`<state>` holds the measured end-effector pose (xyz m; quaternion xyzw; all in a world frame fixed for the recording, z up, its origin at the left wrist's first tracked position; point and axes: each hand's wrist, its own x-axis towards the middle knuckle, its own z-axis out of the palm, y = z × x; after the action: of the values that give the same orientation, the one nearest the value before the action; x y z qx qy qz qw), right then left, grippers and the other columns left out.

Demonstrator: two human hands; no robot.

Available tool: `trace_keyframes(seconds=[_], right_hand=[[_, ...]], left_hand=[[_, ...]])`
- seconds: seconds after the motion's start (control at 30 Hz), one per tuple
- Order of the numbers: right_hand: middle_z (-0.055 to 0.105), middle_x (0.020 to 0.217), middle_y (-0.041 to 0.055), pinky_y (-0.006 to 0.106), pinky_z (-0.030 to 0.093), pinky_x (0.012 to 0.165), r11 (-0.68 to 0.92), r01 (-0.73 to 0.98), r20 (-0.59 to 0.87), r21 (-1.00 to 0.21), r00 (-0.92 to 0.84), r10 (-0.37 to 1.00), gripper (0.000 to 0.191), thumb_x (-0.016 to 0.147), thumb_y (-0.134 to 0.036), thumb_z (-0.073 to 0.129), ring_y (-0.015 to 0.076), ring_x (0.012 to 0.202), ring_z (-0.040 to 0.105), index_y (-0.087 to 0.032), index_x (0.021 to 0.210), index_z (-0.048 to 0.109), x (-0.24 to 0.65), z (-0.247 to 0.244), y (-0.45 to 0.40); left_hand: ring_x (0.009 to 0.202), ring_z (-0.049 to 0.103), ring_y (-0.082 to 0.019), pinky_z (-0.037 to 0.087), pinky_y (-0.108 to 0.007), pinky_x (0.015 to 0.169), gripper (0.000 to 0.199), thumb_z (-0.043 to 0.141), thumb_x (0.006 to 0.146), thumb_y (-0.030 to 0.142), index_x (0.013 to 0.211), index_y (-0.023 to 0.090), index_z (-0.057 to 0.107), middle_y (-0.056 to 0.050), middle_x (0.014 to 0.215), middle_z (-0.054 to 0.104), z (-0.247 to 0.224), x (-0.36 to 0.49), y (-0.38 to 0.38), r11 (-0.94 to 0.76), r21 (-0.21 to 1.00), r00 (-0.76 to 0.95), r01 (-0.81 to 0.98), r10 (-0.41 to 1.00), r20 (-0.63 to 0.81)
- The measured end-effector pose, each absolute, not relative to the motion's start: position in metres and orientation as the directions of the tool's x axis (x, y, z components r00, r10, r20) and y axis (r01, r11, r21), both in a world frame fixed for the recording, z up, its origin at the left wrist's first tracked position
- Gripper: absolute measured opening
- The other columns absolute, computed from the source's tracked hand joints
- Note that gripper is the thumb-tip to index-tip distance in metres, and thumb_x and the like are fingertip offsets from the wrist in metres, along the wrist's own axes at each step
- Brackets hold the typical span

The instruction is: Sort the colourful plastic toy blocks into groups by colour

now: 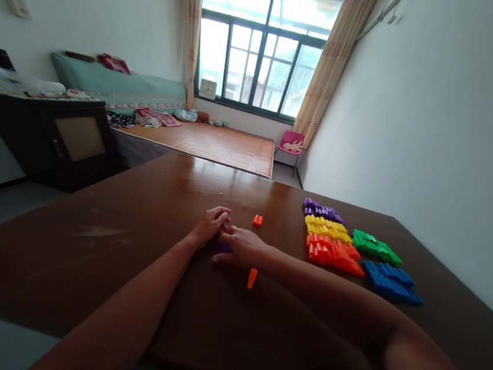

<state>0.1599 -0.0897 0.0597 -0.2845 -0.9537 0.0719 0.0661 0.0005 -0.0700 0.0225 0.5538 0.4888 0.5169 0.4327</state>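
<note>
Both hands meet over the middle of the brown table point(139, 215). My right hand point(243, 247) curves its fingers and thumb around purple pieces point(223, 247), which show only in part beneath it. Touching its fingertips is my left hand point(211, 225), its fingers bent together; whatever they hold, if anything, is hidden. Two small orange pieces point(257, 221) lie side by side beyond my right hand. A single orange piece point(252, 278) rests on the near side of my right wrist.
Rows of purple point(325, 211), yellow point(328, 229), orange-red point(333, 253), green point(375, 247) and blue point(393, 282) pieces lie on the table's right side. Beyond the table are a bed point(228, 144), a pink chair point(292, 140) and a dark cabinet point(42, 130).
</note>
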Motion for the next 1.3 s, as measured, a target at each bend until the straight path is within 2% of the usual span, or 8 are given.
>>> trace_keyframes(seconds=[0.13,0.4,0.53,0.67,0.83,1.0,1.17,1.3], right_hand=[[0.057,0.124,-0.0008,0.034,0.045,0.096,0.807,0.56,0.116,-0.187,-0.803,0.584,0.027,0.078,-0.031,0.067,0.0213,0.111,0.055,-0.034,0.104,0.066,0.161,0.055,-0.09],[0.066,0.111,-0.0003,0.028,0.046,0.092,0.789,0.446,0.103,-0.424,-0.841,0.531,0.041,0.07,-0.013,0.067,0.0209,0.102,0.061,-0.032,0.107,0.069,0.211,0.067,-0.08],[0.069,0.099,0.0021,0.026,0.05,0.082,0.676,0.583,0.137,-0.451,-0.703,0.698,0.047,0.068,-0.01,0.064,0.0165,0.086,0.064,-0.023,0.112,0.065,0.274,0.08,-0.023],[0.071,0.094,0.0045,0.025,0.051,0.075,0.412,0.78,0.13,-0.47,-0.401,0.907,0.041,0.071,-0.012,0.062,0.0148,0.082,0.065,-0.017,0.112,0.064,0.378,0.092,0.06],[0.07,0.102,0.0119,0.026,0.05,0.075,0.14,0.914,0.102,-0.381,-0.108,0.989,0.042,0.065,-0.01,0.066,0.0195,0.085,0.066,-0.011,0.107,0.067,0.467,0.084,0.123],[0.071,0.095,0.0087,0.024,0.05,0.071,0.215,0.867,-0.049,-0.449,-0.265,0.963,0.041,0.068,-0.015,0.067,0.0183,0.082,0.066,-0.014,0.109,0.067,0.461,0.067,0.137],[0.071,0.088,0.0069,0.026,0.048,0.07,0.257,0.933,0.003,-0.252,-0.265,0.964,0.038,0.064,-0.012,0.068,0.0191,0.078,0.065,-0.015,0.102,0.07,0.442,0.061,0.137],[0.071,0.091,0.0064,0.026,0.049,0.07,0.267,0.943,0.043,-0.197,-0.263,0.964,0.039,0.065,-0.016,0.07,0.0192,0.079,0.065,-0.017,0.104,0.07,0.439,0.072,0.129]], left_hand=[[0.056,0.057,-0.012,0.046,-0.022,0.047,0.043,0.058,0.075,0.048,0.1,0.013,0.061,-0.002,0.075,0.063,0.025,0.0,-0.07,-0.141,0.983,0.012,0.117,0.99,0.141],[0.061,0.057,-0.012,0.044,-0.021,0.048,0.045,0.058,0.077,0.049,0.105,0.014,0.061,-0.004,0.081,0.063,0.023,-0.002,-0.069,-0.111,0.979,0.036,0.172,0.994,0.106],[0.061,0.056,-0.011,0.043,-0.021,0.048,0.046,0.057,0.079,0.05,0.107,0.014,0.06,-0.004,0.083,0.062,0.024,-0.003,-0.069,-0.083,0.975,0.049,0.208,0.996,0.075],[0.061,0.055,-0.011,0.043,-0.021,0.049,0.044,0.055,0.08,0.05,0.107,0.015,0.06,-0.003,0.082,0.062,0.021,-0.004,-0.067,-0.074,0.966,0.053,0.249,0.997,0.062],[0.061,0.055,-0.011,0.042,-0.02,0.048,0.042,0.055,0.081,0.049,0.107,0.015,0.061,-0.003,0.081,0.062,0.02,-0.004,-0.067,-0.059,0.963,0.045,0.263,0.998,0.048],[0.06,0.054,-0.011,0.042,-0.02,0.048,0.042,0.056,0.081,0.048,0.106,0.015,0.061,-0.003,0.081,0.062,0.023,-0.003,-0.068,-0.039,0.966,0.034,0.256,0.999,0.032],[0.059,0.054,-0.011,0.042,-0.02,0.047,0.041,0.056,0.08,0.047,0.105,0.015,0.062,-0.003,0.08,0.062,0.023,-0.001,-0.069,-0.039,0.967,0.038,0.251,0.999,0.031],[0.059,0.054,-0.01,0.042,-0.02,0.048,0.039,0.055,0.081,0.045,0.104,0.015,0.061,-0.003,0.079,0.062,0.023,-0.001,-0.07,-0.049,0.965,0.049,0.256,0.998,0.038]])
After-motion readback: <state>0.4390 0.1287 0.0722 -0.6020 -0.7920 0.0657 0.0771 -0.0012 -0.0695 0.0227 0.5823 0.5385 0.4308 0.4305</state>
